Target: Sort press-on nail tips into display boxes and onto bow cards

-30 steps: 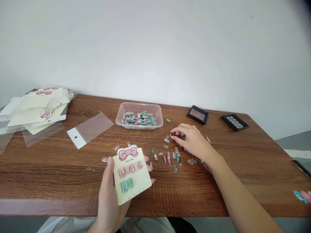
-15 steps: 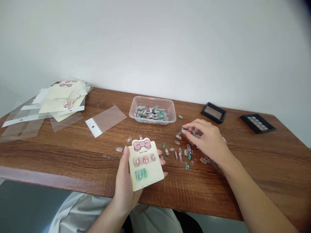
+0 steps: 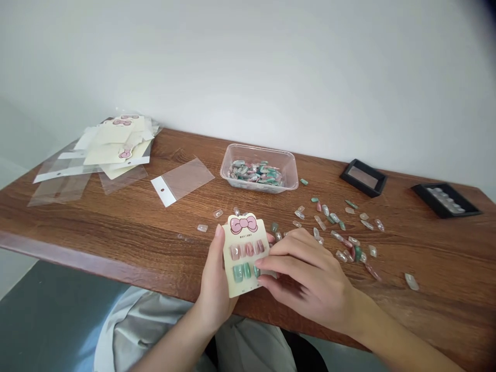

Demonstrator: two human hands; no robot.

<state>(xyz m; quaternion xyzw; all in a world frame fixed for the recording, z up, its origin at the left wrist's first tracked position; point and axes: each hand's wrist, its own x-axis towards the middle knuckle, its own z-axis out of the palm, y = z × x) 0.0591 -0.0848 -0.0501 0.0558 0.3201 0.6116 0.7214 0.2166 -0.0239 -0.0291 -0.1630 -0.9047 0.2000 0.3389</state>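
My left hand grips a cream display card with a pink bow at its top, tilted toward me above the table's front. A row of pink press-on nails runs across the card, and green ones sit below. Between thumb and fingertips, my right hand pinches a green press-on nail against the right side of the lower row. Loose nails in green, pink and clear lie scattered behind and to the right of my right hand, which hides some of them.
A clear plastic tub of nails stands near the wall. Left of it lie a clear bag and a pile of cards and bags. Two black frames, one nearer and one farther right, lie at the back right.
My right hand has moved from the scattered nails to the card, bringing a green nail to its lower row. My left hand still holds the card. The view has turned left.
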